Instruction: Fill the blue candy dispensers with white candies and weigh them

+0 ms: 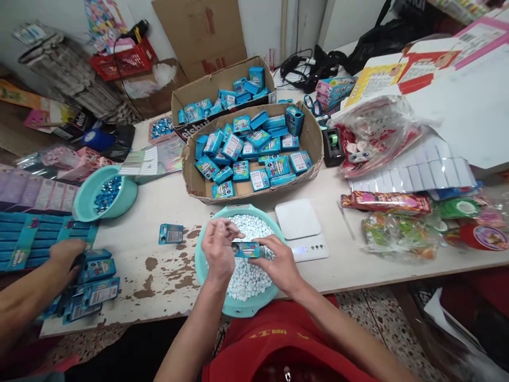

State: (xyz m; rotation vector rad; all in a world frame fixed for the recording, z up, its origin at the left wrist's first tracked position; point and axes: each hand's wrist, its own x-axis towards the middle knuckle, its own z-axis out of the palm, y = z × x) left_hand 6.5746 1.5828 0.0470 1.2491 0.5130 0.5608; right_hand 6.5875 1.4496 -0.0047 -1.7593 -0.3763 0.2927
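Note:
A turquoise basin [201, 254] full of small pale blue-white pieces [248, 284] lies in front of me at the table's edge. Over it, my right hand [278, 262] holds a small blue box [246, 250] between thumb and fingers. Close to the box's left end is my left hand [220, 246], its fingers drawn together; whether anything is in them is too small to tell. Another blue box [171, 234] lies flat on the table left of the basin. Behind the basin stands an open carton [199, 193] with many blue boxes in it.
A white scale [298, 218] stands right of the basin. At the left, another person's hand [67, 254] touches piled blue boxes [99, 269], near a turquoise bowl [127, 196]. A second carton [222, 79] stands behind. Bagged goods [401, 233] lie at the right.

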